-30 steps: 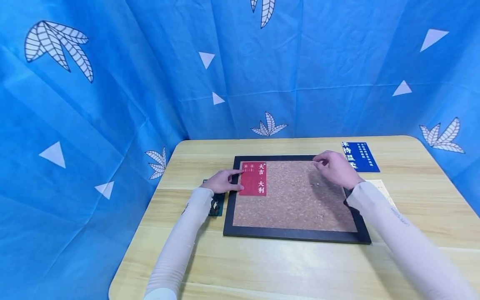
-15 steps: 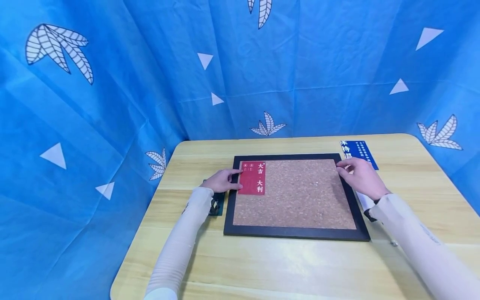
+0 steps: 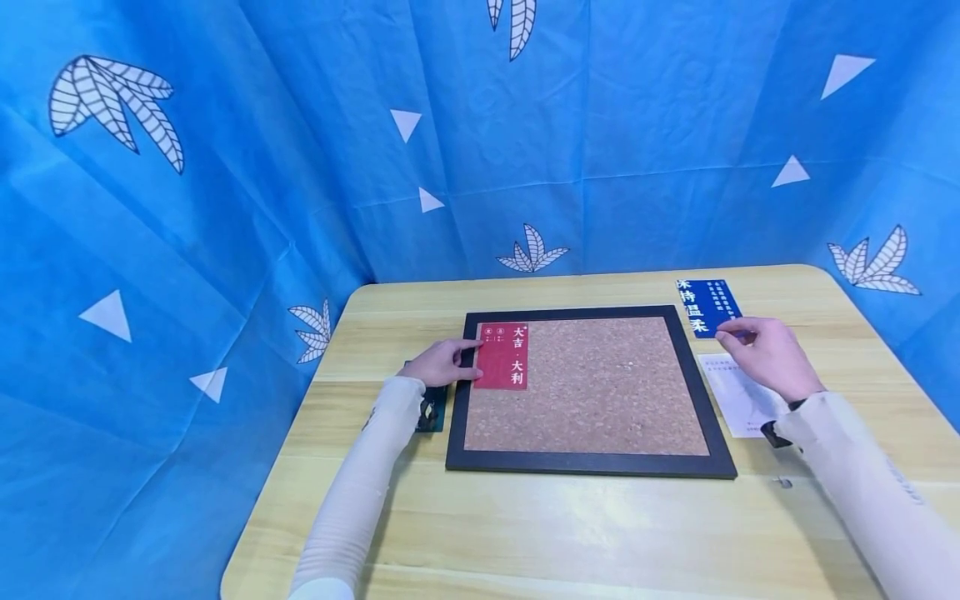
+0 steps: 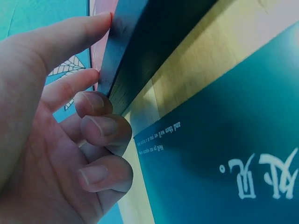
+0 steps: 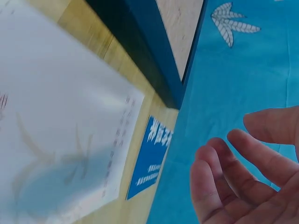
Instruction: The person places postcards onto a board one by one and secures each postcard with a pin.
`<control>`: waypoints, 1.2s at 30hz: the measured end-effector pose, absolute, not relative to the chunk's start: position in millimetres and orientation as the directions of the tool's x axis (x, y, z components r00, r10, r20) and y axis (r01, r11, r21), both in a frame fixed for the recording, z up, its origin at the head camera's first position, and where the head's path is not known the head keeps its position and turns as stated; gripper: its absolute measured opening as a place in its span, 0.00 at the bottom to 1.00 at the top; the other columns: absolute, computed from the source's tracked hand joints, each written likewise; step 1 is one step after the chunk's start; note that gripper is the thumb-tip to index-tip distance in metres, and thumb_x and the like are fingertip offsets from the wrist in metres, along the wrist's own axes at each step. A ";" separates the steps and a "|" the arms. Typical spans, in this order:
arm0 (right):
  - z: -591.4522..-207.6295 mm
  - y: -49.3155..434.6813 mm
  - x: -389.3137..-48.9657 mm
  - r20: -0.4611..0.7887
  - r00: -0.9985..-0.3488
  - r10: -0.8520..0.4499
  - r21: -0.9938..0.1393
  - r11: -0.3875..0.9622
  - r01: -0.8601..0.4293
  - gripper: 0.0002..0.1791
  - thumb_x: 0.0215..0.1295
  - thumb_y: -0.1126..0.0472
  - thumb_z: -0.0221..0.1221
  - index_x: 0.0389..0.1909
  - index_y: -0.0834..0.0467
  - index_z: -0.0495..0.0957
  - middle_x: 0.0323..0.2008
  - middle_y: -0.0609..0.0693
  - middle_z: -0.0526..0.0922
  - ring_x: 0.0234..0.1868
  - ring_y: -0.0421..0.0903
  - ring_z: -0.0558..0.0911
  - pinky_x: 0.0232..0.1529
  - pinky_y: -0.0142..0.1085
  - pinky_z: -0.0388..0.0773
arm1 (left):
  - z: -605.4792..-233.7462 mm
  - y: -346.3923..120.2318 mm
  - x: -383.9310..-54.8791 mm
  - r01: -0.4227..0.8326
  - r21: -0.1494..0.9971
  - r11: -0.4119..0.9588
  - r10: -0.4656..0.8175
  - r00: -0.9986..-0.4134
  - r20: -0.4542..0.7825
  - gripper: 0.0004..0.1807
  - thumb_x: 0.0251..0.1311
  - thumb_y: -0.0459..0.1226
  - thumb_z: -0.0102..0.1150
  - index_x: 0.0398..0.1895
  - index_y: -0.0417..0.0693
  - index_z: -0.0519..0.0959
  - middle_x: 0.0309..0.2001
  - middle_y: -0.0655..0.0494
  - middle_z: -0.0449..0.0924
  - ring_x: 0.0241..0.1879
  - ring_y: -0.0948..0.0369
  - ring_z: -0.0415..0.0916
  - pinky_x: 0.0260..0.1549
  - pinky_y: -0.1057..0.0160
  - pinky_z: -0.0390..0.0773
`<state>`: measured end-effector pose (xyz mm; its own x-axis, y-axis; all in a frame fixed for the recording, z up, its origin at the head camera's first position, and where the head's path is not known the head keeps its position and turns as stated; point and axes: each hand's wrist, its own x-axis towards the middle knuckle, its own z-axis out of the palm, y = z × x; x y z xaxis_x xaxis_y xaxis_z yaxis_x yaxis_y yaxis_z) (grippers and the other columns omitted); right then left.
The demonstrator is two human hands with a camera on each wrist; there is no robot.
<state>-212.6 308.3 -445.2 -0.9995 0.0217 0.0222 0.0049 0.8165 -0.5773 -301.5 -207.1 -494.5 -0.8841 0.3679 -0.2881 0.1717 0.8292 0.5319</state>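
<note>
A red card (image 3: 498, 364) with white characters lies on the upper left of a black-framed corkboard (image 3: 585, 408). A tiny pale dot (image 3: 524, 327) shows at the card's upper right corner. My left hand (image 3: 437, 363) reaches over the board's left frame, its thumb and index finger at the card's left edge; in the left wrist view the other fingers curl loosely beside the frame. My right hand (image 3: 772, 354) hovers right of the board, over a white card (image 3: 731, 392) and the corner of a blue card (image 3: 705, 304). Its fingers are loosely bent, with nothing between them.
A dark green card (image 4: 210, 135) lies left of the board, partly under my left hand. A small clear object (image 3: 782, 482) sits on the wooden table (image 3: 570, 542) near my right wrist. Blue patterned cloth (image 3: 480, 150) hangs behind and at the left.
My right hand has moved right, from over the cork to beyond the board's right frame, uncovering the white card. My left hand stays at the red card's edge.
</note>
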 end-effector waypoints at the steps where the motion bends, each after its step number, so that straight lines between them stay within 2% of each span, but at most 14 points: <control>1: -445.5 311.1 -212.6 0.019 -0.999 0.029 -0.576 0.817 0.013 0.24 0.79 0.52 0.52 0.58 0.69 0.79 0.55 0.74 0.81 0.50 0.66 0.80 0.39 0.45 0.77 | -494.7 -207.5 -301.3 0.176 0.533 0.828 0.371 -0.884 -0.284 0.40 0.62 0.54 0.70 0.77 0.62 0.68 0.32 0.51 0.75 0.31 0.55 0.72 0.29 0.63 0.67; 5: -446.0 319.7 -213.5 0.030 -0.998 0.049 -0.571 0.821 0.024 0.25 0.80 0.52 0.51 0.58 0.70 0.79 0.57 0.75 0.79 0.52 0.68 0.80 0.44 0.55 0.78 | -494.5 -209.3 -299.2 0.179 0.538 0.824 0.372 -0.887 -0.275 0.40 0.62 0.54 0.70 0.77 0.62 0.68 0.31 0.51 0.75 0.31 0.55 0.72 0.28 0.64 0.67; 8: -445.5 324.5 -215.3 0.044 -0.997 0.060 -0.566 0.824 0.024 0.25 0.79 0.52 0.50 0.58 0.71 0.79 0.57 0.75 0.80 0.52 0.69 0.81 0.45 0.56 0.78 | -493.3 -210.2 -296.9 0.171 0.547 0.819 0.367 -0.890 -0.270 0.41 0.62 0.54 0.71 0.78 0.62 0.67 0.30 0.52 0.75 0.30 0.56 0.72 0.28 0.64 0.67; 10: -444.4 327.6 -217.2 0.045 -0.996 0.071 -0.567 0.823 0.033 0.26 0.79 0.52 0.50 0.58 0.71 0.79 0.56 0.75 0.80 0.51 0.69 0.81 0.44 0.55 0.77 | -492.5 -210.4 -295.1 0.158 0.553 0.818 0.354 -0.896 -0.269 0.43 0.61 0.53 0.71 0.79 0.60 0.65 0.29 0.52 0.75 0.29 0.56 0.72 0.28 0.64 0.68; 15: -441.7 335.5 -224.2 0.052 -0.993 0.102 -0.573 0.818 0.054 0.26 0.79 0.52 0.51 0.59 0.71 0.78 0.54 0.75 0.82 0.50 0.68 0.81 0.39 0.46 0.75 | -490.7 -209.5 -289.0 0.084 0.575 0.814 0.291 -0.916 -0.277 0.49 0.61 0.53 0.72 0.81 0.53 0.59 0.29 0.54 0.75 0.27 0.59 0.72 0.31 0.64 0.70; 19: -438.9 342.0 -230.1 0.058 -0.991 0.124 -0.586 0.808 0.067 0.26 0.79 0.51 0.50 0.58 0.71 0.79 0.54 0.75 0.82 0.51 0.68 0.81 0.37 0.40 0.73 | -489.2 -209.0 -283.7 0.032 0.603 0.797 0.249 -0.927 -0.281 0.49 0.61 0.51 0.72 0.80 0.47 0.59 0.32 0.53 0.76 0.29 0.59 0.74 0.34 0.63 0.72; 23: -436.4 347.3 -235.1 0.028 -0.987 0.157 -0.602 0.791 0.109 0.28 0.79 0.49 0.48 0.60 0.71 0.78 0.57 0.76 0.80 0.53 0.69 0.79 0.36 0.39 0.72 | -487.3 -208.4 -278.8 -0.038 0.642 0.766 0.197 -0.937 -0.290 0.46 0.62 0.49 0.72 0.78 0.42 0.63 0.38 0.51 0.79 0.32 0.58 0.78 0.36 0.63 0.79; 27: -437.0 351.8 -239.6 0.004 -0.983 0.186 -0.605 0.783 0.146 0.30 0.80 0.48 0.47 0.61 0.72 0.76 0.58 0.76 0.78 0.55 0.70 0.77 0.38 0.44 0.74 | -486.6 -207.3 -273.8 -0.140 0.700 0.700 0.142 -0.934 -0.329 0.42 0.62 0.46 0.72 0.76 0.40 0.67 0.49 0.48 0.81 0.39 0.57 0.82 0.43 0.58 0.85; 32: -442.9 360.4 -246.1 0.008 -0.978 0.210 -0.598 0.785 0.163 0.30 0.79 0.49 0.47 0.61 0.72 0.76 0.58 0.76 0.78 0.55 0.70 0.77 0.40 0.48 0.74 | -488.3 -204.6 -267.6 -0.185 0.722 0.667 0.106 -0.935 -0.338 0.37 0.62 0.45 0.72 0.72 0.41 0.72 0.59 0.45 0.80 0.46 0.56 0.85 0.53 0.53 0.84; 36: -447.3 366.5 -250.0 -0.019 -0.973 0.228 -0.605 0.773 0.193 0.31 0.79 0.48 0.47 0.63 0.72 0.74 0.58 0.76 0.77 0.55 0.70 0.78 0.41 0.50 0.74 | -490.1 -202.6 -264.2 -0.182 0.726 0.664 0.087 -0.945 -0.316 0.37 0.62 0.43 0.72 0.72 0.41 0.72 0.60 0.45 0.79 0.48 0.56 0.83 0.53 0.54 0.84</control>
